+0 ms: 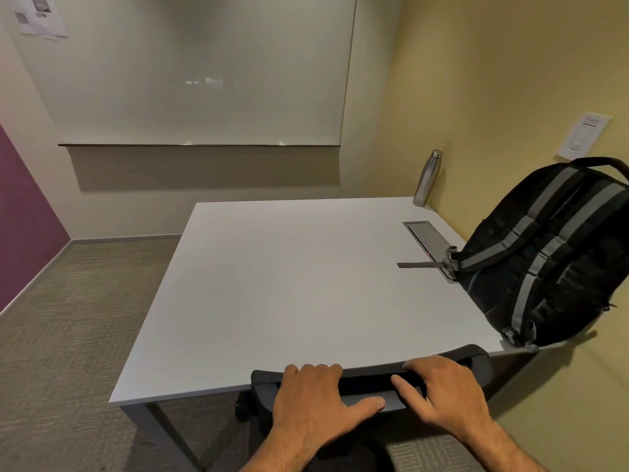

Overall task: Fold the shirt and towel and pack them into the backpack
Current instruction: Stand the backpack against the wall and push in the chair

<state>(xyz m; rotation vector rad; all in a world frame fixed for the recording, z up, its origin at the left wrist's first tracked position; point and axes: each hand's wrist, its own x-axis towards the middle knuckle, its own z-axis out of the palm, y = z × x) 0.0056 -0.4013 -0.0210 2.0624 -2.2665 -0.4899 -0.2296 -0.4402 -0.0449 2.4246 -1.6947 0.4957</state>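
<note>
Head view. Both hands on the top edge of a dark chair back (pixel 371 379) pushed against the near edge of the white table (pixel 289 284). Left hand (pixel 313 396) draped over the chair back, fingers curled over its top, thumb stretched toward the right. Right hand (pixel 439 390) likewise laid over the top edge, fingers bent over it, thumb pointing left. Neither hand holding any garment.

Risks, as judged from this layout:
- Shirt and towel not in view anywhere on the table or floor shown; cannot tell where they lie. Possible delay or a search outside this field of view.
- Backpack (pixel 551 253) propped on the right side of the table against the yellow wall, lower corner near the table's front edge. Possible slide or topple off that edge if tugged during packing.
- Loose grey strap (pixel 422 265) trailing across the tabletop over the metal cable hatch (pixel 425 238). Possible snag when dragging the bag.
- Steel bottle (pixel 427 178) upright at the far right corner, well apart from the hands. Possible knock-over if cloth is spread wide.
- Chair between body and table. Possible obstruction to reach until moved.

Backpack appearance: black fabric with grey stripes, shoulder straps facing the camera, carry handle at top. Zips and opening not visible from this side; open or closed cannot be told.
</note>
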